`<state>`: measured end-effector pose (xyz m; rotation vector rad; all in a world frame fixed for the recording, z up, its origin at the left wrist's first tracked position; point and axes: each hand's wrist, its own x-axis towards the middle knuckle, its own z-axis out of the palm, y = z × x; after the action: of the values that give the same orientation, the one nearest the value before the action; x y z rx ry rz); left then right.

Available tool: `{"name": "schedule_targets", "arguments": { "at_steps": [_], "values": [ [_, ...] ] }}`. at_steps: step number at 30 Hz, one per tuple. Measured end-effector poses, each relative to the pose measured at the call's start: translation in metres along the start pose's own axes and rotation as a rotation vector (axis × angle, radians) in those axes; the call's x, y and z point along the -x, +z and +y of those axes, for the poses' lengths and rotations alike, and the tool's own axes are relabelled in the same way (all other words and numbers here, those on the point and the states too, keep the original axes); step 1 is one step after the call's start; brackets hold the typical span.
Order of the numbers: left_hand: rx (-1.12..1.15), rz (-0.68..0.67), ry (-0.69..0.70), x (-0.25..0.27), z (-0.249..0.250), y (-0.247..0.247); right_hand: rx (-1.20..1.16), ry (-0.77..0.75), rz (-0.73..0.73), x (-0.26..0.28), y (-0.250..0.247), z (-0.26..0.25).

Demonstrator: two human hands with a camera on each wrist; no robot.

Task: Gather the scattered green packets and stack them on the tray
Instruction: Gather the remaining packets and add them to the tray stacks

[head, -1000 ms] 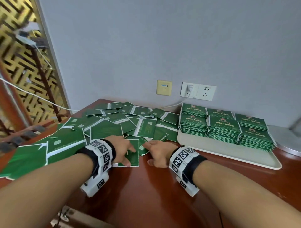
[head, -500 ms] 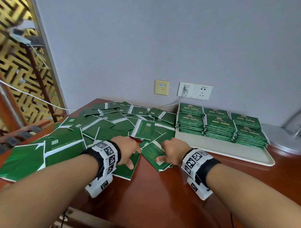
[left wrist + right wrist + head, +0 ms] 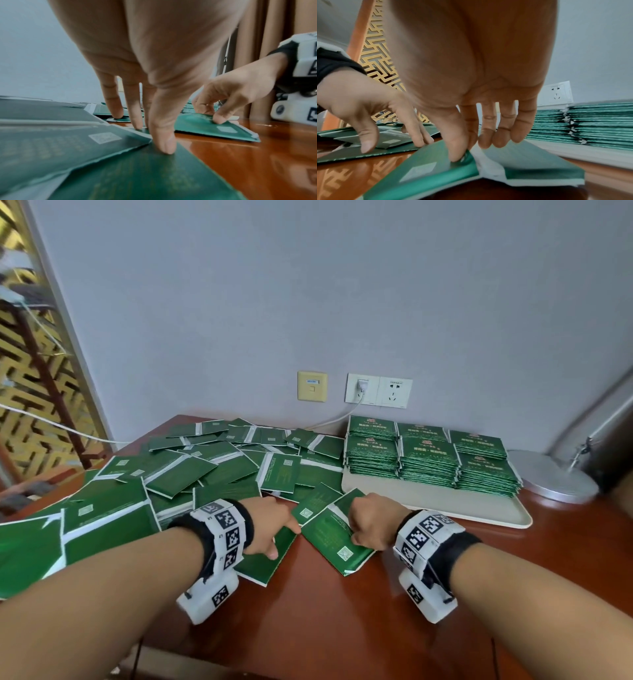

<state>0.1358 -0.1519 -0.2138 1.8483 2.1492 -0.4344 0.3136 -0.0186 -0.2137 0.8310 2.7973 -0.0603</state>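
1. Bare wooden table point(image 3: 342, 628) is lying open in front of both hands.
2. Scattered green packets point(image 3: 205, 470) are covering the table's left and back.
3. Packet stacks point(image 3: 428, 460) are filling the back of the tray point(image 3: 445, 505), leaving its front strip bare.
4. A metal lamp base point(image 3: 555, 477) is sitting just right of the tray.

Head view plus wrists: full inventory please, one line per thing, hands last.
loose packets: dozens, green, heaped on the table's left half
stacked packets: six piles, green, on the tray
tray: one, cream, right of the heap
table: one, reddish-brown wood
lamp base: one, silver, behind the tray's right end
wall plates: three, one yellow and two white, one with a plug
left hand: fingertips pressing a packet flat
right hand: pinching a packet near the tray
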Motion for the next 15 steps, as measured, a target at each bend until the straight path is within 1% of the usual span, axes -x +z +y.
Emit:
{"name": "schedule_targets", "arguments": {
  "at_steps": [2, 5, 8, 13, 15],
  "values": [
    [0.005, 0.006, -0.044, 0.001, -0.001, 0.001, -0.007, -0.017, -0.047, 0.008, -0.003, 0.007],
    [-0.017, -0.008, -0.097, 0.006, -0.001, -0.003, -0.015, -0.077, -0.172, 0.025, -0.010, 0.015],
    [-0.058, -0.021, -0.078, 0.010, 0.000, -0.005, -0.042, -0.080, -0.281, 0.039, -0.012, 0.023],
    [-0.137, -0.074, -0.026, 0.012, 0.000, -0.006, -0.042, -0.057, -0.369, 0.055, -0.012, 0.037],
    [-0.168, -0.058, -0.015, 0.012, 0.003, -0.008, -0.032, -0.028, -0.386, 0.058, -0.010, 0.041]
  ]
}}
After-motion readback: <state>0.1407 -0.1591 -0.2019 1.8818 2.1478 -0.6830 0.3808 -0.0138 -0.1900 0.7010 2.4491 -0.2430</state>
